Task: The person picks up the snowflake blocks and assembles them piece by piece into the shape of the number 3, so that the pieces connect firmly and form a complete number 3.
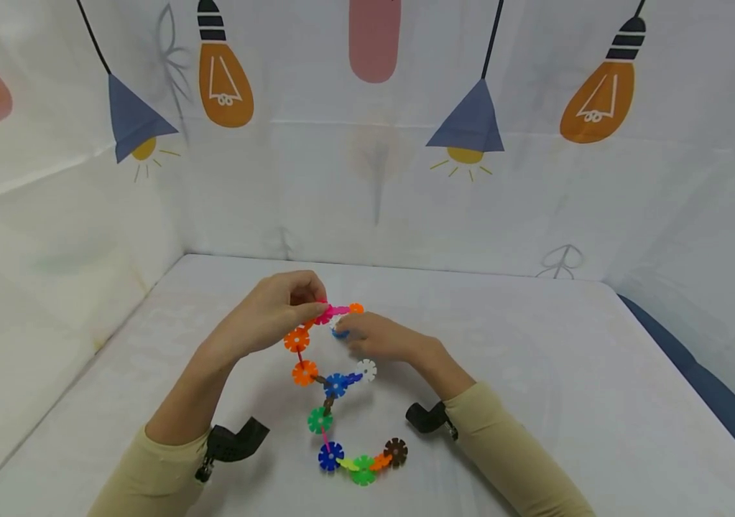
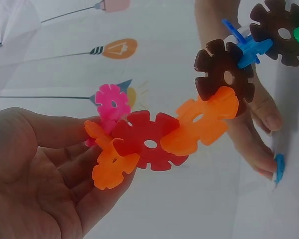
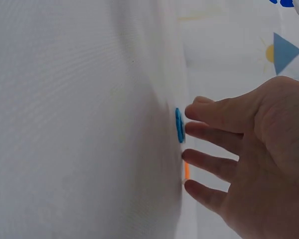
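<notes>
My left hand pinches the far end of a chain of interlocking plastic snowflake discs. In the left wrist view that end has a pink disc, a red disc and orange discs slotted together, with brown discs further along. My right hand is low over the table, palm turned down, fingers extended. Its fingertips are right beside a loose blue disc lying flat; whether they touch it I cannot tell. An orange disc shows behind the fingers.
The chain runs toward me over the white table, through a green disc and a dark blue disc, ending at a brown disc. A white disc sticks out on a side branch. Behind hangs a printed cloth.
</notes>
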The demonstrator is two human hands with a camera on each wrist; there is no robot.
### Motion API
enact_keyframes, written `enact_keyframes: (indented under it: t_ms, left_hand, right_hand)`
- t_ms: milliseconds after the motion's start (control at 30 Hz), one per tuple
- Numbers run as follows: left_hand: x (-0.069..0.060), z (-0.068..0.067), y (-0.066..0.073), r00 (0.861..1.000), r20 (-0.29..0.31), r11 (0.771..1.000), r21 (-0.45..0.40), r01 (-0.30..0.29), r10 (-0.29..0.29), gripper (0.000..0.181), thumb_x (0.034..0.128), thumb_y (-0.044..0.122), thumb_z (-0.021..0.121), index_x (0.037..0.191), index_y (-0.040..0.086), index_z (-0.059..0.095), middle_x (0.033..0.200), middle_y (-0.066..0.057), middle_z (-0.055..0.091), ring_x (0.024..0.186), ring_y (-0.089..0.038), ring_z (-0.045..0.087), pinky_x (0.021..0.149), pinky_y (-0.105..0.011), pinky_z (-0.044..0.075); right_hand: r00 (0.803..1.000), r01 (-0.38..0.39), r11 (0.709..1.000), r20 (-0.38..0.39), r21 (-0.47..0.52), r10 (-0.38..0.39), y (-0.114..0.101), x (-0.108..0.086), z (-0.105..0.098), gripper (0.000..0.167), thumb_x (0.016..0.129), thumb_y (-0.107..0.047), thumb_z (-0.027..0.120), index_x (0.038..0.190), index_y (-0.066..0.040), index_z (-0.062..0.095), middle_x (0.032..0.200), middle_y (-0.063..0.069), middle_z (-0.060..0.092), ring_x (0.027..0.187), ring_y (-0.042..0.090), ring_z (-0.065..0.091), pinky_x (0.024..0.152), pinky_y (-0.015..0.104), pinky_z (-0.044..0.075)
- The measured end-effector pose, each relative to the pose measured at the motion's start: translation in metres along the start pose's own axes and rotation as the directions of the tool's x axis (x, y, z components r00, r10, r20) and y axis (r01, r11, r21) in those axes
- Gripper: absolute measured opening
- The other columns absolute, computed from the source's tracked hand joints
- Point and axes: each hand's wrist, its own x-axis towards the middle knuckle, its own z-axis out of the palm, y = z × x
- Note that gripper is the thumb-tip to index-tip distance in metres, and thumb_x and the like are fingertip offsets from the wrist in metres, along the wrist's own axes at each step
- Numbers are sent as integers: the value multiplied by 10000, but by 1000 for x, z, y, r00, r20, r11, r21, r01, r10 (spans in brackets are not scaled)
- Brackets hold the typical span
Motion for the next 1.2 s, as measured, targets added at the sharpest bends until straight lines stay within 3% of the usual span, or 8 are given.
enact_keyframes:
  t_ms: [167,433,767,1033,1200]
  left_hand:
    - [0,0,-1,1000,-5,1000,17,3,-3,45,971,196,623,963,151,625,881,-50,668,800,-218,615,728,-347,530]
    - [0,2,-2,1000,-2,999,29,17,-17,51,969,196,624,961,146,621,858,-31,658,779,-215,613,711,-340,534]
    - [2,4,-3,1000,1,999,43,19,-19,46,967,197,626,954,153,625,845,-20,658,774,-212,607,705,-340,527]
    - [3,6,-3,1000,-1,999,41,21,-21,56,969,196,623,952,143,619,841,-23,661,752,-210,615,689,-341,532]
    - [3,6,-2,1000,-1,999,31,24,-24,62,967,194,629,951,135,618,836,-29,665,745,-207,630,695,-338,544]
  right_hand:
    - [1000,15,999,-23,-47,-16,-2,-1,0,303,943,-70,594,1242,-54,637,1256,70,645,1112,216,579,1030,406,492]
    - [997,-22,997,-78,-69,17,-7,-2,1,235,918,-65,632,1144,-76,697,1070,28,695,953,150,603,855,280,539]
    - [994,-28,959,-110,-283,-3,-6,-5,2,171,898,-42,657,1030,-100,749,936,8,669,883,129,548,868,290,518]
    - [991,-74,969,-129,-236,44,-4,-8,2,160,869,-6,682,994,-89,737,976,47,649,905,158,548,838,309,526]
    - [984,-98,972,-168,-213,63,-1,-8,1,136,824,-10,736,941,-78,718,905,50,637,850,164,531,776,297,504]
